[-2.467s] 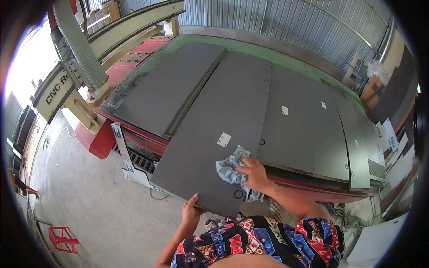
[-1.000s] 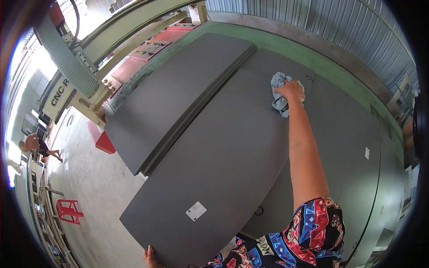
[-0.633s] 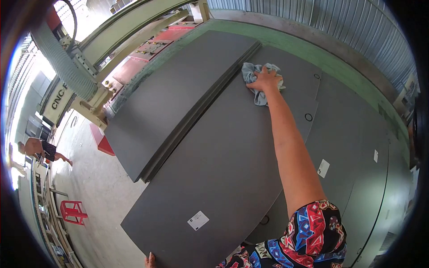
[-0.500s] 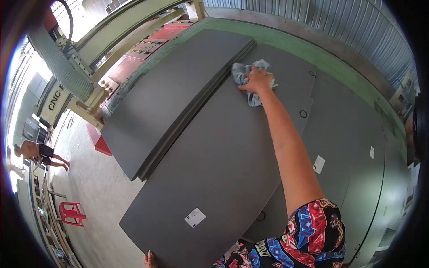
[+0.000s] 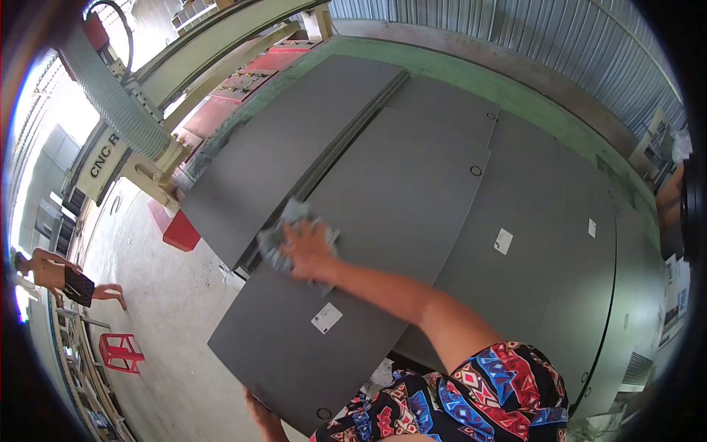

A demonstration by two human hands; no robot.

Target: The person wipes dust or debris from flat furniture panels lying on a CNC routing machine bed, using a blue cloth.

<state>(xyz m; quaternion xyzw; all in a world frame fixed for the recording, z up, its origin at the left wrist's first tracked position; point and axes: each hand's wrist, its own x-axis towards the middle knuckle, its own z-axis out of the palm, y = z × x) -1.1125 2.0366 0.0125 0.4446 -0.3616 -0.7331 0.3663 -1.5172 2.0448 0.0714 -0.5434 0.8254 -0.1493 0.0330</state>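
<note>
A crumpled grey-blue cloth lies under my right hand, whose fingers are spread and pressed over it. Hand and cloth rest on a dark grey panel, close to the edge of a raised stack of grey panels. A white label is stuck on the panel just below my hand. At the bottom left, my left hand is against the panel's near edge; its fingers are hidden behind the panel.
More grey panels with white labels lie to the right. A CNC machine with a ribbed hose stands at upper left. On the floor at left are a red stool and a red box. Another person stands at far left.
My right hand has swept the cloth from the panel's far end down and left, close to the label. My left hand has shifted slightly along the near edge, its fingers now out of sight.
</note>
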